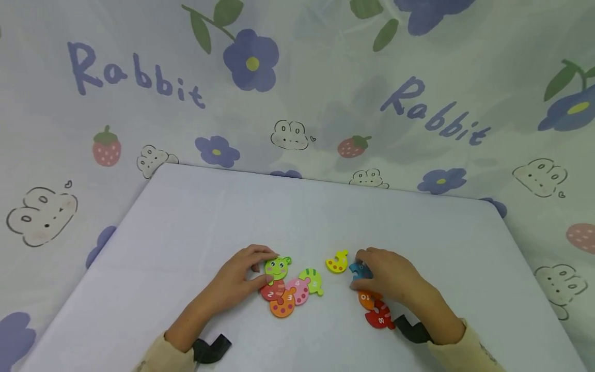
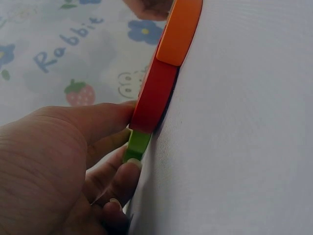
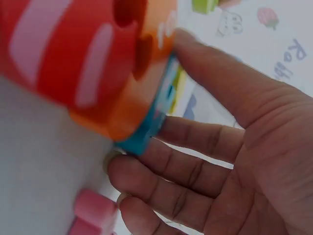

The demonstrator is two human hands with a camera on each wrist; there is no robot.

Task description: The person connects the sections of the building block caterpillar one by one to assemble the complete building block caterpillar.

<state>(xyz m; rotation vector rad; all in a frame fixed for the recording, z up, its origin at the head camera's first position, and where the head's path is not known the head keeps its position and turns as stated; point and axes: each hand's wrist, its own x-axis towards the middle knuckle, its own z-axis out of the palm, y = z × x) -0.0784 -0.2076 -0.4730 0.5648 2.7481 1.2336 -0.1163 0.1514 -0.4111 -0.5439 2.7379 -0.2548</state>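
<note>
My left hand (image 1: 241,274) grips the green caterpillar-head puzzle piece (image 1: 277,267) between thumb and fingers. Below it, a red piece marked 2 (image 1: 270,291) joins an orange piece marked 3 (image 1: 282,306), then a pink piece marked 4 (image 1: 298,292) and a green piece marked 5 (image 1: 310,279). My right hand (image 1: 388,271) holds a blue puzzle piece (image 1: 358,270) by its sides, covering part of it. Near the thumb lies an orange piece marked 10 (image 1: 367,298), overlapping a red striped piece marked 8 (image 1: 381,316). In the right wrist view, pink pieces (image 3: 95,210) show beyond the fingertips.
A yellow spotted piece (image 1: 337,262) lies between the two groups. The white table (image 1: 209,206) is backed by a curtain (image 1: 325,93) printed with flowers and rabbits. Black curved fittings (image 1: 211,350) sit at both wrists, near the sleeves.
</note>
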